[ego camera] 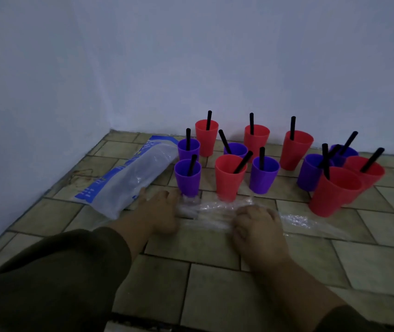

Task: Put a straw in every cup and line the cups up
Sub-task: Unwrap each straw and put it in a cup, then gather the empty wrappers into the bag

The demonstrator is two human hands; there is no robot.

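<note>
Head view: I see both hands low on the tiled floor (215, 279), in dim light.
Left hand (160, 212): fingers spread loosely, lying on one end of a clear plastic wrapper (205, 212); I cannot tell if it pinches it.
Right hand (255, 226): fingers curled down onto the same wrapper, seemingly gripping it.
Cups: red cups (229, 180) and purple cups (187, 176) stand just beyond my hands, loosely clustered, not in one line.
Straws: a black straw (242, 162) stands in each cup I can see.
Bag: a white-and-blue plastic bag (128, 178) lies left of the cups, touching my left hand.
Edges: wall (191, 56) just behind the cups.
Room: open tiles nearer me.
</note>
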